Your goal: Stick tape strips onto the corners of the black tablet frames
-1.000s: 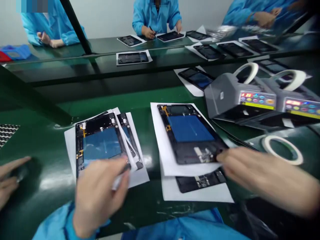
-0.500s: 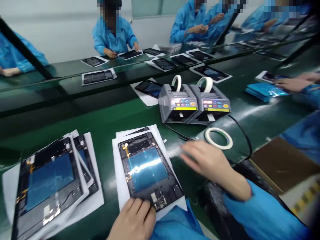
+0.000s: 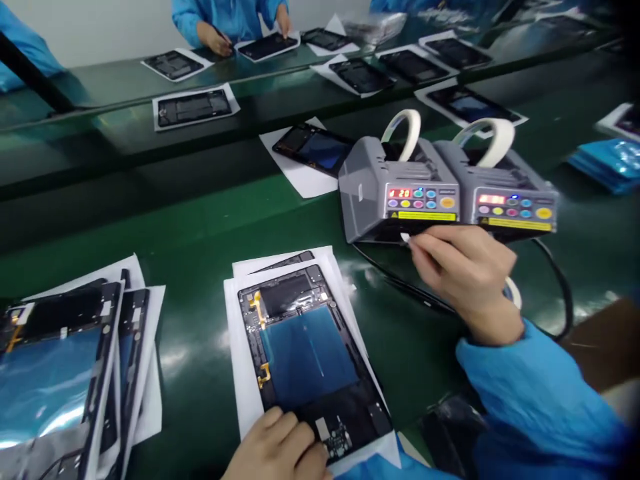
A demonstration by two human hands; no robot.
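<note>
In front of me an opened tablet (image 3: 310, 347) with a blue-filmed battery lies on white paper sheets (image 3: 237, 360). My left hand (image 3: 280, 447) holds its lower edge, fingers curled and close together; the thumb is out of sight. At the front of the left tape dispenser (image 3: 400, 180), my right hand (image 3: 465, 273) pinches a small white piece of tape (image 3: 405, 237) between thumb and index finger. Whether the tape is still joined to the machine I cannot tell. A second tape dispenser (image 3: 505, 180) stands against the first on its right.
A stack of opened tablets (image 3: 50, 373) with paper between them lies at left. Black cables (image 3: 405, 283) run below the dispensers, and a tape roll (image 3: 513, 293) is partly behind my right wrist. Across the bench a co-worker's hands (image 3: 215, 40) handle another tablet (image 3: 267, 47).
My right hand has moved up and forward to the left dispenser and now pinches the tape. My left hand stays at the tablet's lower edge. The view has tilted down and shifted.
</note>
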